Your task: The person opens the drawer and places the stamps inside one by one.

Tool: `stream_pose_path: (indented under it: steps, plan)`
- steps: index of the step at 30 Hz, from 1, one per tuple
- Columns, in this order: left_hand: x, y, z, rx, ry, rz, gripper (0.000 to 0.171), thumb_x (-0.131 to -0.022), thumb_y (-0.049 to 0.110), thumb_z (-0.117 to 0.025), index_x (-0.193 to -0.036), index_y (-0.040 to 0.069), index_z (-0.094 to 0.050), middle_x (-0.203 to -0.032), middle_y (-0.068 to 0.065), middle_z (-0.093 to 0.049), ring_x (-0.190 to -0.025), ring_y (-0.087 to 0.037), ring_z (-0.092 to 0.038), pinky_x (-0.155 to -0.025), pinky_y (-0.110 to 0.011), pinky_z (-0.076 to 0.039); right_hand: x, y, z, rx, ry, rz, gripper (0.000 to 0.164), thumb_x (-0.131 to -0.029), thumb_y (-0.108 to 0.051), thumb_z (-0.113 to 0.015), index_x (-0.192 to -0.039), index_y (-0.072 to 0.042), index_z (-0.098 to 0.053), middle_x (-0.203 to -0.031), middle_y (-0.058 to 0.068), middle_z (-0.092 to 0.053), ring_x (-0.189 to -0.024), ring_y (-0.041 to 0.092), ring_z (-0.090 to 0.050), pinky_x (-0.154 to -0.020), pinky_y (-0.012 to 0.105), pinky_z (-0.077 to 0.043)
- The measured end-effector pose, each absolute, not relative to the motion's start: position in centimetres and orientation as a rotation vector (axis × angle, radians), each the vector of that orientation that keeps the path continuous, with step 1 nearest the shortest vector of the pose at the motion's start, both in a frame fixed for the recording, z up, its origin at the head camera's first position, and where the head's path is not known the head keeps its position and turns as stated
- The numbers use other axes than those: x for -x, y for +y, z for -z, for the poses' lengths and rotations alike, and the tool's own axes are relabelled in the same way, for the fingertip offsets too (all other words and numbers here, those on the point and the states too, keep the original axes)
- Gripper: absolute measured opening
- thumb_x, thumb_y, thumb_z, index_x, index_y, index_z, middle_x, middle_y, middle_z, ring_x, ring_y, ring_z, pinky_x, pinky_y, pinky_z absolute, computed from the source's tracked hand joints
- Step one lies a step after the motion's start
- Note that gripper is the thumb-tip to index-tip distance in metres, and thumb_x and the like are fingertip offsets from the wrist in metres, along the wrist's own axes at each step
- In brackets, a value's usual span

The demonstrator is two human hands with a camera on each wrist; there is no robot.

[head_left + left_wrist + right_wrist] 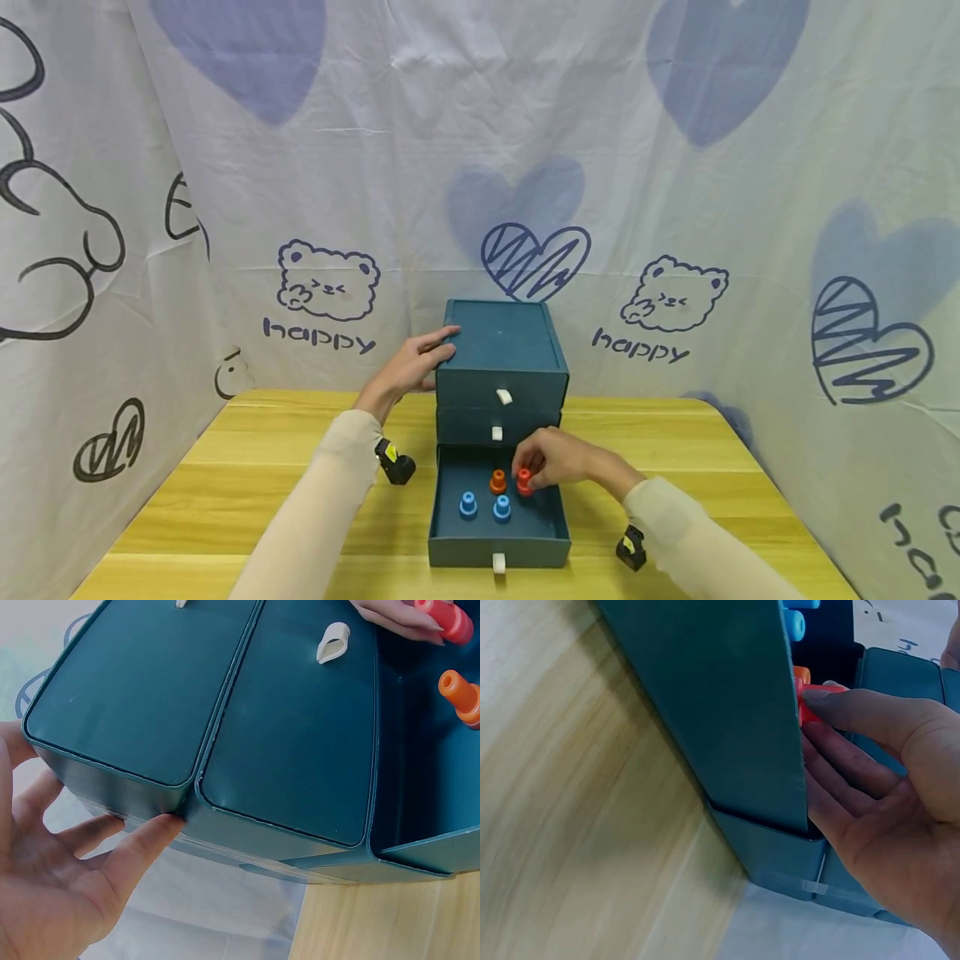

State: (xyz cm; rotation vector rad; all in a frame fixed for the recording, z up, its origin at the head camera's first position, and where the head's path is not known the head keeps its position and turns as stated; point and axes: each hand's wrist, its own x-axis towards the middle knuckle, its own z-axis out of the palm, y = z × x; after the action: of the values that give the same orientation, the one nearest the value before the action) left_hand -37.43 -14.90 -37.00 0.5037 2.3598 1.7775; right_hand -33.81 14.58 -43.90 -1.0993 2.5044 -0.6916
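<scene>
A dark teal drawer cabinet [501, 340] has its bottom drawer [501, 552] pulled out. My left hand [408, 367] rests against the cabinet's left side with spread fingers, some fingertips on its top edge. Over the drawer, my right hand [558, 458] pinches a red stepped peg [524, 482] between thumb and fingers. Whether that peg touches the drawer floor, I cannot tell. Beside it in the drawer stand an orange peg [498, 482] and two blue pegs, one at left [468, 505] and one nearer the middle [502, 508].
Two upper drawers are pushed in, with white pull tabs [504, 397]. The cabinet stands on a wood-grain table [300, 483]. A white cloth [420, 108] printed with hearts and bears hangs behind and at both sides.
</scene>
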Motion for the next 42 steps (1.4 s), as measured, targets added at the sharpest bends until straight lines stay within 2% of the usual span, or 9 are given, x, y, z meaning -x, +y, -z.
stream_pose_path:
  steps: [18, 29, 42]
  plan:
    - [37.5, -14.9, 37.1, -0.49, 2.365, -1.787, 0.053, -0.11, 0.034, -0.05, -0.161, 0.027, -0.039, -0.172, -0.014, -0.022, -0.153, -0.041, -0.035, -0.11, -0.063, -0.046, 33.9, 14.1, 44.5, 1.098, 2.522, 0.655, 0.019, -0.084, 0.003, -0.079, -0.101, -0.007, -0.078, -0.097, 0.002, -0.076, -0.083, 0.008, -0.067, -0.078, 0.015, -0.056]
    - [37.6, -14.8, 37.2, -0.485, 2.381, -1.779, 0.053, -0.11, 0.034, -0.049, -0.161, 0.028, -0.039, -0.172, -0.014, -0.023, -0.154, -0.041, -0.034, -0.111, -0.065, -0.045, 33.7, 14.5, 44.3, 1.094, 2.484, 0.731, 0.02, -0.084, 0.004, -0.079, -0.103, -0.004, -0.077, -0.103, 0.011, -0.078, -0.088, 0.014, -0.073, -0.078, 0.017, -0.059]
    - [37.5, -14.7, 37.1, -0.492, 2.372, -1.788, 0.053, -0.11, 0.033, -0.05, -0.161, 0.027, -0.038, -0.172, -0.014, -0.023, -0.153, -0.041, -0.035, -0.11, -0.065, -0.046, 32.3, 15.3, 42.1, 1.059, 2.475, 0.816, 0.02, -0.088, -0.001, -0.078, -0.108, -0.006, -0.077, -0.11, 0.016, -0.077, -0.092, 0.012, -0.072, -0.082, 0.017, -0.059]
